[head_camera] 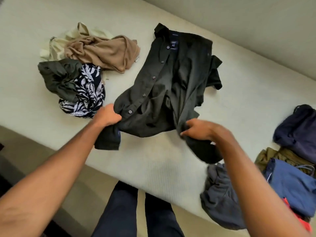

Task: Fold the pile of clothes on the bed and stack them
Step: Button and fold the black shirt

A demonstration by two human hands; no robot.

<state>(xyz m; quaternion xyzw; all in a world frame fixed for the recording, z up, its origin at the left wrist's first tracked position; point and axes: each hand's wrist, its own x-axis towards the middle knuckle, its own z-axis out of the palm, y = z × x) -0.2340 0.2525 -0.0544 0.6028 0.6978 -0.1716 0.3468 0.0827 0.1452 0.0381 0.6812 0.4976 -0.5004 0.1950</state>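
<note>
Head view: a person stands at the near edge of a bare off-white mattress bed (pixel 51 106), dark trousers (pixel 123 211) visible below, with a black button-up shirt (pixel 171 79) spread front-up in the middle of the bed, its collar pointing away and its button placket running diagonally down towards the left hand. The left hand (pixel 108 115) is closed in a fist on the shirt's near left corner beside the lowest button, with a flap of black cloth hanging below the grip. The right hand (pixel 198 130), slightly blurred, has its fingers curled into the fabric at the shirt's near right corner, bunching it; more black cloth trails beneath the wrist towards the bed's edge.

To the left of the shirt lies the unfolded pile: a crumpled tan knit top (pixel 106 50) resting on a pale cream garment (pixel 56 47), and nearer, a rumpled olive-green garment (pixel 58 76) touching a navy garment with a white leaf print (pixel 89 94).

On the right, a loose grey garment (pixel 220 194) sits at the bed's near edge. Beyond it, at the frame's right side, are a dark navy folded garment (pixel 301 130), an olive-khaki garment (pixel 273 156) and a blue folded garment (pixel 290 185) lying over something red-orange (pixel 306 224)
</note>
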